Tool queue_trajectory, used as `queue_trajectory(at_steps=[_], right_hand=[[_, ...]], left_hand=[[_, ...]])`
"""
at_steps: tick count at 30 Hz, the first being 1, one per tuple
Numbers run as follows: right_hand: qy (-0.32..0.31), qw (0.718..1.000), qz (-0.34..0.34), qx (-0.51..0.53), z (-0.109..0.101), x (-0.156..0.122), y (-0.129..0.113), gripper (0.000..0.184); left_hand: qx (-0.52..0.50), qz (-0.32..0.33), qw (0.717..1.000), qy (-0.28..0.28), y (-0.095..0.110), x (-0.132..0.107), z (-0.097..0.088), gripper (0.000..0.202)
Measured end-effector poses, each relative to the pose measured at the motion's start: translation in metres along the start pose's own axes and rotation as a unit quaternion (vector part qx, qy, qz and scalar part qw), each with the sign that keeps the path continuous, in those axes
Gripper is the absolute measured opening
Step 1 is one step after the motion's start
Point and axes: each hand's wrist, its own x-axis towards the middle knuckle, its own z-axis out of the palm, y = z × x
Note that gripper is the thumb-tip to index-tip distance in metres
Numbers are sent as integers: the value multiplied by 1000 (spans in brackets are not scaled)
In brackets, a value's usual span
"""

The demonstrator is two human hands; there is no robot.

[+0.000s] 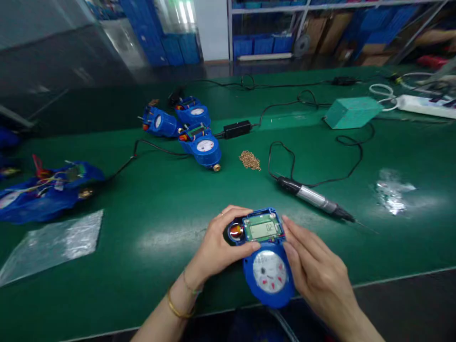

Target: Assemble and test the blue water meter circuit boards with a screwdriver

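Head: meter [270, 270] between left hand [216, 243] and right hand [318, 267]

- We see a clear plastic bag [76, 240] lying at the near left.
- Toward the far right, we have a green box [352, 113] near a white power strip [423, 104].
- At the far side, we spot blue bins [263, 46] on a shelf [267, 9].

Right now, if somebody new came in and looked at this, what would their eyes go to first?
Probably the bright blue meter at the bottom centre, with its small lit-looking screen and round white dial, between the left hand and right hand. Next, maybe the little pile of gold-coloured pieces beyond it on the green table, and the black-and-silver tool to the right.
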Motion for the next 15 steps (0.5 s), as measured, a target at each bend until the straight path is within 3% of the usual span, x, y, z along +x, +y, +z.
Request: queue_trajectory(at_steps=[3, 5, 7, 11, 13, 15], right_hand=[[48, 995, 77, 31, 8, -6, 5, 26], [56, 977, 164, 127, 15, -9, 10, 31], [34, 922, 263, 283, 21, -10, 14, 39], [1, 765, 370, 528, 31, -9, 18, 46], [13, 725, 400, 560, 34, -10, 16, 47], [25, 706, 422, 568, 36, -12, 12, 47]], left_hand=[[-13, -18, 1000, 2, 3, 4, 5, 51], [-27, -29, 999, -4, 4, 4, 6, 53], [-43, -39, 998, -11, 3, 4, 6, 57], [-93, -67, 993, -7, -3, 0, 10, 58], [-121, -67, 990, 1, -8, -2, 12, 57], [-131, -47, 990, 10, -11, -3, 12, 58]])
